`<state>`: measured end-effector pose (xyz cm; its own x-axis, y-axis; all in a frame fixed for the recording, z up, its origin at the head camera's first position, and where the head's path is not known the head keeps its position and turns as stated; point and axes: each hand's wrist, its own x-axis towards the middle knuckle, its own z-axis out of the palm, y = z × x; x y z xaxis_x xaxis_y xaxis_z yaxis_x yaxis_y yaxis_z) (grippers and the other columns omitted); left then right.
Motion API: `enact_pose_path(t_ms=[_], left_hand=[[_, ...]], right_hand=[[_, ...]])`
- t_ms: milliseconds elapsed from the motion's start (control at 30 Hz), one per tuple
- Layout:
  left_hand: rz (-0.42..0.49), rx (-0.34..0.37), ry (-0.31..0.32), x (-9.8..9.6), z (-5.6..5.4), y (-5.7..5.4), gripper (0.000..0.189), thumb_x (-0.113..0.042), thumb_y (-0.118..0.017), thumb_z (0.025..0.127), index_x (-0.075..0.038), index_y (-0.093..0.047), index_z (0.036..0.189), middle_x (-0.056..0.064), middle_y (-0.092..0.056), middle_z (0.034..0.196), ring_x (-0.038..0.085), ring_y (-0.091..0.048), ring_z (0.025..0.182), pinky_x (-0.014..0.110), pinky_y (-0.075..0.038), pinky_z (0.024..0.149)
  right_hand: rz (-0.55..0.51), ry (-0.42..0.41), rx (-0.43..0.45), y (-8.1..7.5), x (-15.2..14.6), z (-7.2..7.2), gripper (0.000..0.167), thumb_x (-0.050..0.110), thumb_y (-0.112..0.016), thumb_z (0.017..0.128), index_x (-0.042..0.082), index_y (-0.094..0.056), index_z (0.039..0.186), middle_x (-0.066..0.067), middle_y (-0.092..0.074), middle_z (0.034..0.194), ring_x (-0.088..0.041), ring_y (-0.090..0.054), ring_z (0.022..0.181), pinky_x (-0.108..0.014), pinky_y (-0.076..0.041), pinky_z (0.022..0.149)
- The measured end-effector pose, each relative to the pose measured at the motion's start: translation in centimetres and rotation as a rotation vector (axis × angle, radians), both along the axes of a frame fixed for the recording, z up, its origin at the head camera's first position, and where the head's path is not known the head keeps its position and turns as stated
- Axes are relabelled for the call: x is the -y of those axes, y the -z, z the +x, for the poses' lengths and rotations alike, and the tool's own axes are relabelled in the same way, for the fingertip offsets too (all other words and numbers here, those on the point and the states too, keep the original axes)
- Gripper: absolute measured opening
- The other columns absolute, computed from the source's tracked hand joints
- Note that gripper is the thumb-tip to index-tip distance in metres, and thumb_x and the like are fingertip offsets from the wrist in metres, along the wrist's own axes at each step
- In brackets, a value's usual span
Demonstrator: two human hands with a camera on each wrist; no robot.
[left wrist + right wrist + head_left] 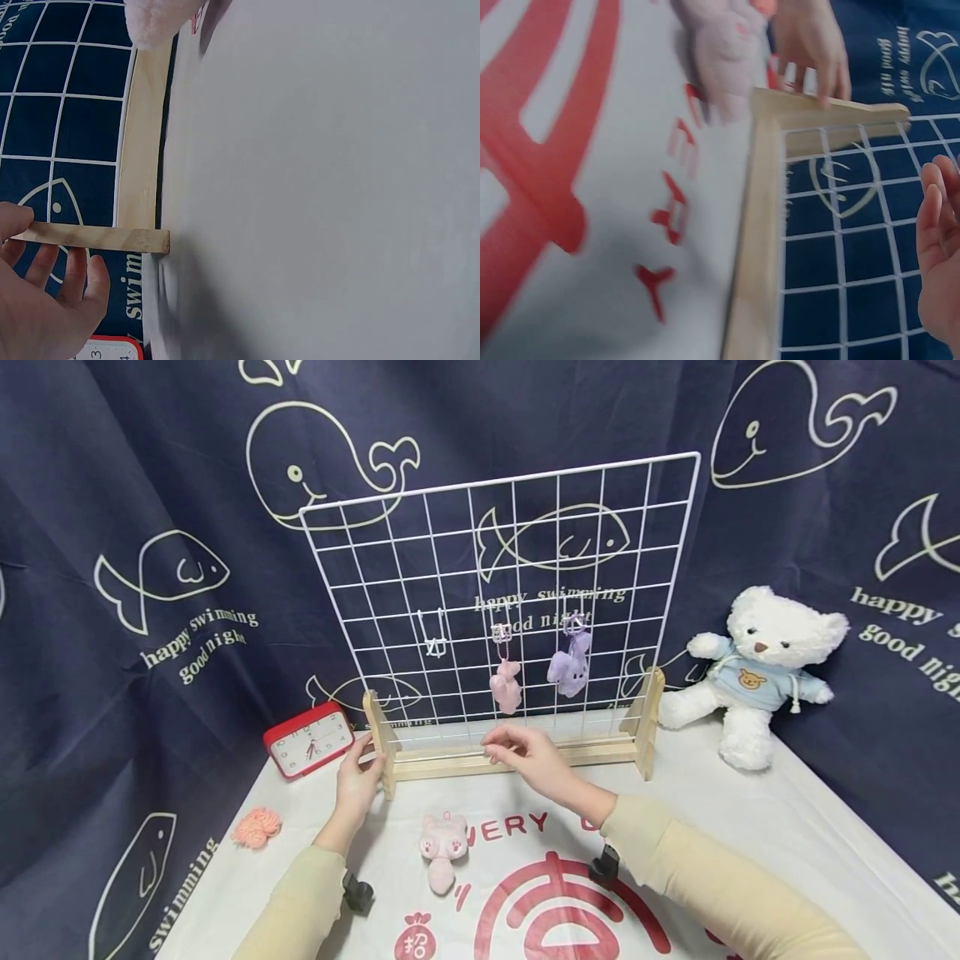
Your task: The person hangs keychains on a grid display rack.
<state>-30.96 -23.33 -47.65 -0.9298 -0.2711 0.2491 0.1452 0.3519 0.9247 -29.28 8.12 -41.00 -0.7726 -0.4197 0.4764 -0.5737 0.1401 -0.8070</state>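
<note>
My left hand (358, 781) grips the left wooden foot (97, 237) of a white wire grid rack (480, 568), thumb on one side and fingers on the other. In front of the grid's lower middle, just above the wooden base bar (450, 766), is my right hand (531, 758). Its fingers (931, 217) are loosely bent, and nothing shows between them in the right wrist view. A pink plush keychain (506, 685) and a purple plush keychain (572, 667) hang on the grid. Left of them is a bare white hook (435, 646).
A pink plush toy (443, 850) lies on the white printed tablecloth (420, 810) between my forearms. At the left are a red alarm clock (310, 740) and a coral fluffy bundle (257, 828). A white teddy bear (753, 677) in a blue top sits at the right.
</note>
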Motion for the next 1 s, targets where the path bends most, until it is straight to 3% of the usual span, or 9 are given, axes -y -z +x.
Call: enact_pose_path(t_ms=[300, 500, 667, 1000], left_hand=[[0.016, -0.032, 0.011, -0.1, -0.4, 0.3, 0.048, 0.002, -0.062, 0.097, 0.0, -0.052, 0.145, 0.028, -0.062, 0.128, 0.047, -0.064, 0.112, 0.054, -0.055, 0.097], [0.009, -0.023, 0.007, 0.0, -0.4, 0.2, 0.05, 0.002, -0.063, 0.097, -0.003, -0.052, 0.146, 0.026, -0.061, 0.13, 0.046, -0.063, 0.113, 0.054, -0.054, 0.099], [0.02, -0.03, 0.015, -0.1, -0.2, 0.0, 0.049, 0.002, -0.062, 0.098, -0.002, -0.052, 0.146, 0.027, -0.061, 0.13, 0.047, -0.063, 0.114, 0.054, -0.054, 0.098], [0.03, -0.027, 0.008, -0.1, -0.2, 0.3, 0.05, 0.003, -0.062, 0.097, -0.001, -0.052, 0.146, 0.027, -0.061, 0.13, 0.045, -0.063, 0.113, 0.053, -0.056, 0.097]], right_hand=[[0.162, -0.022, 0.086, 3.5, 1.9, 0.9, 0.016, 0.013, -0.067, 0.099, 0.005, -0.074, 0.111, -0.006, -0.074, 0.107, -0.011, -0.066, 0.089, -0.028, -0.057, 0.077], [0.221, -0.049, 0.073, 5.3, 3.4, 0.6, 0.015, 0.016, -0.068, 0.099, 0.009, -0.077, 0.108, 0.001, -0.074, 0.105, -0.012, -0.065, 0.094, -0.031, -0.057, 0.081], [0.263, -0.06, 0.05, 6.2, 4.3, -0.1, 0.012, 0.013, -0.069, 0.098, 0.01, -0.078, 0.105, 0.004, -0.073, 0.098, -0.01, -0.064, 0.092, -0.027, -0.056, 0.081], [0.348, -0.099, 0.06, 7.3, 5.4, -1.2, 0.012, 0.011, -0.07, 0.097, 0.01, -0.078, 0.105, 0.001, -0.074, 0.105, -0.012, -0.065, 0.093, -0.024, -0.055, 0.081]])
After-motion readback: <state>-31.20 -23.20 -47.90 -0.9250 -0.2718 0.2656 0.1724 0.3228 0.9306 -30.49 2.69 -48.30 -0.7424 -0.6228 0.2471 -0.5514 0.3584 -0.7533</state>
